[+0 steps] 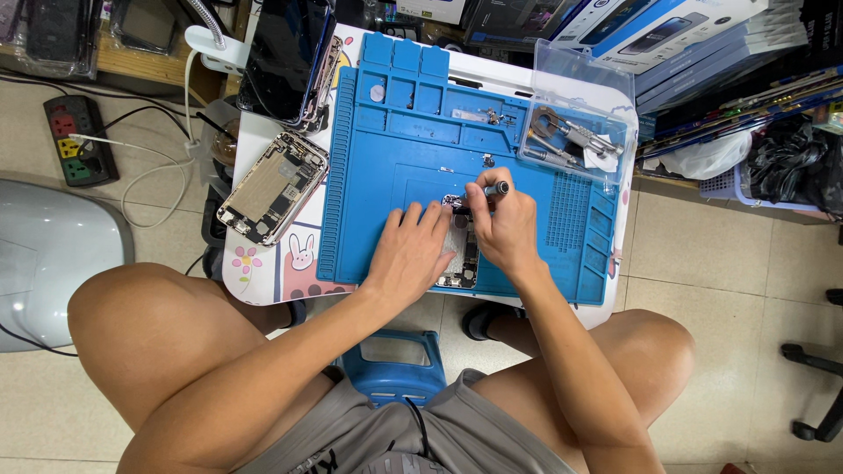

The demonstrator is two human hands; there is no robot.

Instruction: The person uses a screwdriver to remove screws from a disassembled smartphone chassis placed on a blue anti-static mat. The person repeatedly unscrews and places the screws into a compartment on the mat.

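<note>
Near the worktop's front edge, the left hand (411, 254) lies flat on the open phone (463, 254) while the right hand (502, 224) pinches a screwdriver (488, 190), which may slip and scratch it.

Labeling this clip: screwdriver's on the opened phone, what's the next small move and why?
Probably turn the screwdriver in place: the right hand pinches it with its tip at the top edge of the opened phone, which the left hand presses flat on the blue mat.

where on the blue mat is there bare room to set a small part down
Bare mat lies left of the left hand, and the ridged patch right of the right hand. It is crowded around the opened phone and the clear tool tray.
</note>
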